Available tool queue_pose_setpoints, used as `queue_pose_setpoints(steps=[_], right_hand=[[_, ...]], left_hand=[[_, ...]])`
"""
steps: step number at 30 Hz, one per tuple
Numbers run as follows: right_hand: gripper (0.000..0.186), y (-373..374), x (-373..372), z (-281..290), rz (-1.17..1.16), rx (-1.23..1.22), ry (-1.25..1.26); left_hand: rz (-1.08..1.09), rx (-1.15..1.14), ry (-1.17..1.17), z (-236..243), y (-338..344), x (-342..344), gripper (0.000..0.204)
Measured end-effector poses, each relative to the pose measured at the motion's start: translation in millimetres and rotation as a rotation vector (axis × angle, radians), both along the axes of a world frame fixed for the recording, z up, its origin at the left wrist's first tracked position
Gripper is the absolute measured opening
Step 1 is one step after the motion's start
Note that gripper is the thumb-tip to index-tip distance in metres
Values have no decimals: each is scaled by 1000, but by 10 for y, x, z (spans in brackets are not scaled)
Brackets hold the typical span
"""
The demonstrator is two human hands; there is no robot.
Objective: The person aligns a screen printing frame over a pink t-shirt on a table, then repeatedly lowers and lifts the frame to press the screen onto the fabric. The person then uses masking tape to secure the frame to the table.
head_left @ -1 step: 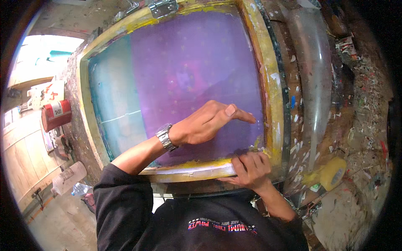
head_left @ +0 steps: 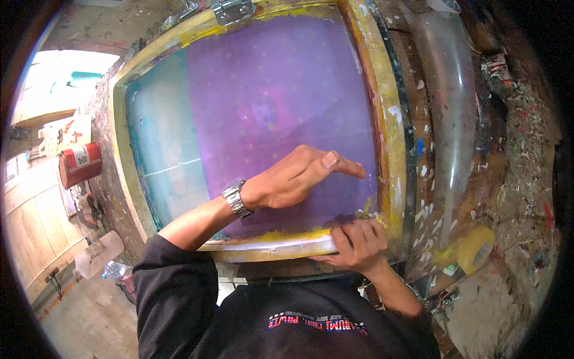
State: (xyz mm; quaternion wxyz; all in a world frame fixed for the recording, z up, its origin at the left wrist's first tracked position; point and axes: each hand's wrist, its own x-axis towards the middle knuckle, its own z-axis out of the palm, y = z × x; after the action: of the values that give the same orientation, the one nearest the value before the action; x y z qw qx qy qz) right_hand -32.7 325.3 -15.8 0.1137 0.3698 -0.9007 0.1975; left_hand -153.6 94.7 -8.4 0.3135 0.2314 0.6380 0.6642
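My left hand (head_left: 308,176), wearing a steel wristwatch (head_left: 238,197), is open, with fingers extended over the purple mesh (head_left: 281,78) of a screen printing frame, fingertips near its right side; whether they touch it is hard to tell. The mesh has a teal strip (head_left: 162,107) on the left and faint small yellowish marks on the purple. The yellow-stained frame (head_left: 127,69) has a metal clamp (head_left: 234,11) at its far edge. My right hand (head_left: 359,242) is closed on the frame's near bar by the right corner, fingers curled over it.
At left are a red-brown can (head_left: 81,167), a pale roll (head_left: 98,254) and a plastic bottle (head_left: 116,270). On the paint-spattered bench (head_left: 517,149) to the right lie a clear sheet (head_left: 445,119) and a yellow tape roll (head_left: 475,248).
My left hand's fingertips have shifted very slightly toward me. My right hand and the frame look unchanged.
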Motion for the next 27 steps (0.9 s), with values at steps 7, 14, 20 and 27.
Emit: queue_pose_setpoints(steps=[7,14,20,27], right_hand=[[57,-31,-100,41,17,43,46],[65,33,14,1,35,105,-13],[61,92,-17,87,91,181,-94],[57,134,10,82,88,174,-88]], left_hand=[[55,-60,270,-24,-210,-461,81],[412,42,155,-106,-584,-1850,87],[394,11,296,-272,-595,-1876,83],[409,-9,418,-277,-580,-1830,75]])
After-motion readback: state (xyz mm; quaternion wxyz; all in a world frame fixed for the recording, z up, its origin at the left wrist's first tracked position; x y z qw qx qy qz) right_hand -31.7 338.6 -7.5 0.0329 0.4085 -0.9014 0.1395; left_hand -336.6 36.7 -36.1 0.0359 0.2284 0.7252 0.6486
